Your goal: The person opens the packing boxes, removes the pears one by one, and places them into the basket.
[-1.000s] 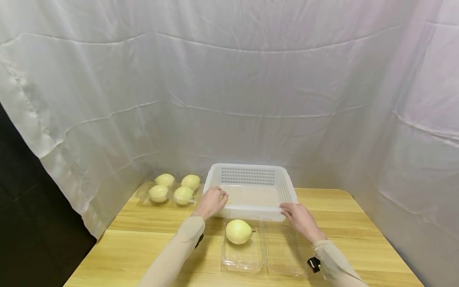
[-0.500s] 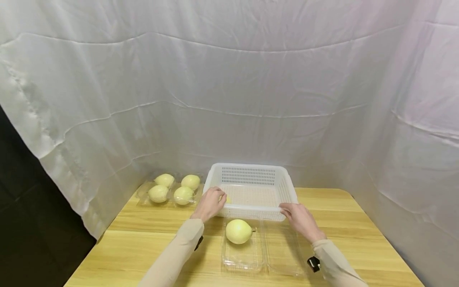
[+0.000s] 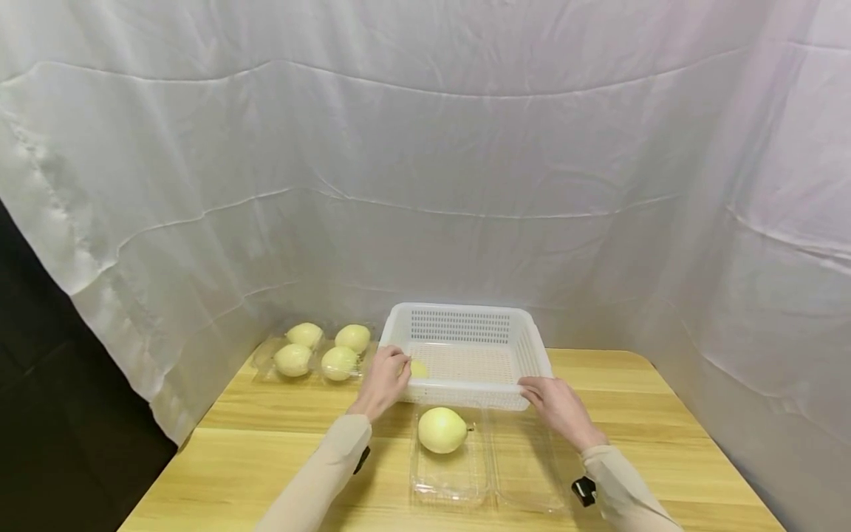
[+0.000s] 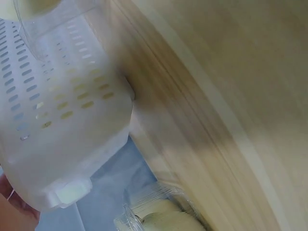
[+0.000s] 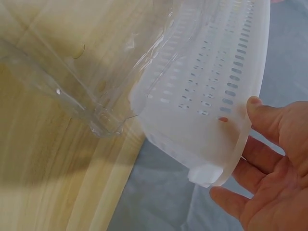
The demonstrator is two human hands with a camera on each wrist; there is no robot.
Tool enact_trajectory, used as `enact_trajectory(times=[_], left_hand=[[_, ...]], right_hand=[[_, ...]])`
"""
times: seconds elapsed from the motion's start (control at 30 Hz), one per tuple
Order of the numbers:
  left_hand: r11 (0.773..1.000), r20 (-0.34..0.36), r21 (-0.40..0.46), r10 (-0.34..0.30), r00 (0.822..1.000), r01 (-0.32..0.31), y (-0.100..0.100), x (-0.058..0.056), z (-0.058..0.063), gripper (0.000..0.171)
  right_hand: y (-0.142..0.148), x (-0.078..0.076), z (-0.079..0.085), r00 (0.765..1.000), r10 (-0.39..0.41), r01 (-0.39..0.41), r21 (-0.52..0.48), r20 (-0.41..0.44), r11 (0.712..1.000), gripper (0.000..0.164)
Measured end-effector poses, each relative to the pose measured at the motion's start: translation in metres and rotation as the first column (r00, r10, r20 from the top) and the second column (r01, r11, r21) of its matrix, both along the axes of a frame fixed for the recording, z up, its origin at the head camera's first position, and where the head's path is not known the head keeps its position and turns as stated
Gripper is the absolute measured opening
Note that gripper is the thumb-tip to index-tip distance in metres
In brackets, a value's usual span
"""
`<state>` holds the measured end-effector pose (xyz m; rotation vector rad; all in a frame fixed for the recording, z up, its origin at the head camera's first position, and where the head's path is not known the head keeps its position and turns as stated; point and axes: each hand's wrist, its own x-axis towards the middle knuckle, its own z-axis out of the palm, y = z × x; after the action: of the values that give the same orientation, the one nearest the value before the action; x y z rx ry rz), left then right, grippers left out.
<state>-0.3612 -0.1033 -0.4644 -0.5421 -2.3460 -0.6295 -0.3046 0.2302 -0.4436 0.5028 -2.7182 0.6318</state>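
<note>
In the head view, my left hand (image 3: 385, 380) is over the front left corner of a white slotted plastic basket (image 3: 482, 394), fingers curled. A pale yellow pear (image 3: 418, 369) shows inside, right beside its fingertips. Whether the fingers touch the pear or the rim is hidden; only part of this hand appears at the left wrist view's lower left. My right hand (image 5: 272, 161) grips the rim at the front right corner, thumb on the near side. In front of the basket, another pear (image 3: 442, 430) lies in one half of an opened clear plastic clamshell box (image 3: 452, 480).
Clear packaging (image 3: 264, 366) with several pears stands at the table's back left, left of the basket. The clamshell's other half (image 3: 528, 473) lies flat on the right of the wooden table (image 3: 618, 414). Grey-white curtains (image 3: 465, 162) hang behind and at the sides.
My left hand has shifted slightly left along the basket's corner, uncovering more of the pear inside. The right hand and basket have stayed in place.
</note>
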Motion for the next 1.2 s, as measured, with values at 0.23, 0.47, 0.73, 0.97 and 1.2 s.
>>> enact_trajectory(times=[0.23, 0.47, 0.73, 0.97, 1.2], left_hand=[[0.985, -0.041, 0.065, 0.160, 0.986, -0.157, -0.007, 0.007, 0.000, 0.010], [0.966, 0.136, 0.146, 0.194, 0.972, -0.213, -0.015, 0.012, -0.001, 0.025], [0.952, 0.243, 0.174, 0.204, 0.948, -0.250, -0.021, 0.010, 0.005, 0.030], [0.949, 0.300, 0.104, 0.254, 0.920, -0.296, -0.021, 0.009, 0.010, 0.017], [0.952, 0.333, -0.029, 0.297, 0.895, -0.305, -0.024, 0.004, 0.018, 0.014]], right_hand=[[-0.001, 0.002, -0.001, 0.999, 0.003, -0.004, -0.018, -0.046, 1.000, 0.025], [-0.008, 0.006, -0.007, 0.972, 0.006, -0.011, -0.019, -0.236, 1.000, 0.013], [-0.026, 0.011, -0.009, 0.947, 0.011, 0.004, 0.045, -0.321, 0.999, 0.008], [-0.046, 0.021, -0.007, 0.994, 0.072, -0.069, 0.031, -0.077, 0.997, 0.005], [-0.066, 0.023, 0.000, 0.976, 0.215, -0.215, 0.001, 0.031, 0.977, 0.008]])
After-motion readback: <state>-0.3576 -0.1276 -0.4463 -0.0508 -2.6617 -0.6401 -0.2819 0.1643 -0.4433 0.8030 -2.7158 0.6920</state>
